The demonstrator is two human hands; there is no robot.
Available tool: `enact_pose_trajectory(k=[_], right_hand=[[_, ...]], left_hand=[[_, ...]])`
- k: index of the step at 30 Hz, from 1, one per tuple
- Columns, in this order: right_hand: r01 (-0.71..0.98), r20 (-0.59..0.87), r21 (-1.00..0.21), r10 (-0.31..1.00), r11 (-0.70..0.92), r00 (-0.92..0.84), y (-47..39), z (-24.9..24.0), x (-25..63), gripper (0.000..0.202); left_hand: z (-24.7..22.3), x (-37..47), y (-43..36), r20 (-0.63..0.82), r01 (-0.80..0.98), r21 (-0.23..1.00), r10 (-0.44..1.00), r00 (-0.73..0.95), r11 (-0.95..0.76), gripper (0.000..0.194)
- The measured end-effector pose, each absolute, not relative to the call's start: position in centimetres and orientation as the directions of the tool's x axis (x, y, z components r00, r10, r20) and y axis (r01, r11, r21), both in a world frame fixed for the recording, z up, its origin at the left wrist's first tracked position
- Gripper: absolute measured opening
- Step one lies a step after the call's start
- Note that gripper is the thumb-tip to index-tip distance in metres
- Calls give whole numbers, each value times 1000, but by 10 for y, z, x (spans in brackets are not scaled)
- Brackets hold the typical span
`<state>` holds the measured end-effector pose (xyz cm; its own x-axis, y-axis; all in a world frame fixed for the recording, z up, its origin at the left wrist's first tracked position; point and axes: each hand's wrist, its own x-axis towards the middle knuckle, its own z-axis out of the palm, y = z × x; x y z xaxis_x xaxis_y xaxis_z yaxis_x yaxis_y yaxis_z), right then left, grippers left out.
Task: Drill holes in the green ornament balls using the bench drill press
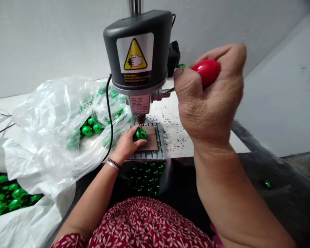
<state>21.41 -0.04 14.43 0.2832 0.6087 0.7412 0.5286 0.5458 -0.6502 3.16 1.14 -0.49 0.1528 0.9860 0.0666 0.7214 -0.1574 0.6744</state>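
My left hand grips a shiny green ball between thumb and fingers, on a brown board under the drill press. The drill chuck is right above the ball, and its bit reaches down to the ball's top. Whether the bit has gone in, I cannot tell. My right hand is closed round the red handle of the press's feed lever, raised at the right of the machine head. Most of the lever's rod is hidden behind that hand.
An open clear plastic bag with green balls lies left of the press. More balls fill a white sack at lower left. Dark shavings litter the white table. A black cord hangs beside the press.
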Motion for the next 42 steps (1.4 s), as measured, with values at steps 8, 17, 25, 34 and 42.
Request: enact_pose_trajectory(k=[8,17,25,34,42], right_hand=[[517,739,-662,588,542,329,0,147,213,23],[574,737,-652,591,496,327,-2,145,215,23],[718,812,-542,493,437,313,-5,131,217,13],[819,919,-355,328,451,218,-12,107,221,8],[849,943,-301,266,434,199,-11,94,220,5]], left_hand=[[7,41,7,-40,680,732,995,96,-36,61],[10,45,14,-117,668,744,986,117,9,66],[4,44,13,-101,641,767,989,111,7,57],[2,44,12,-96,630,776,989,111,4,63],[-1,44,12,-98,625,780,989,108,10,57]])
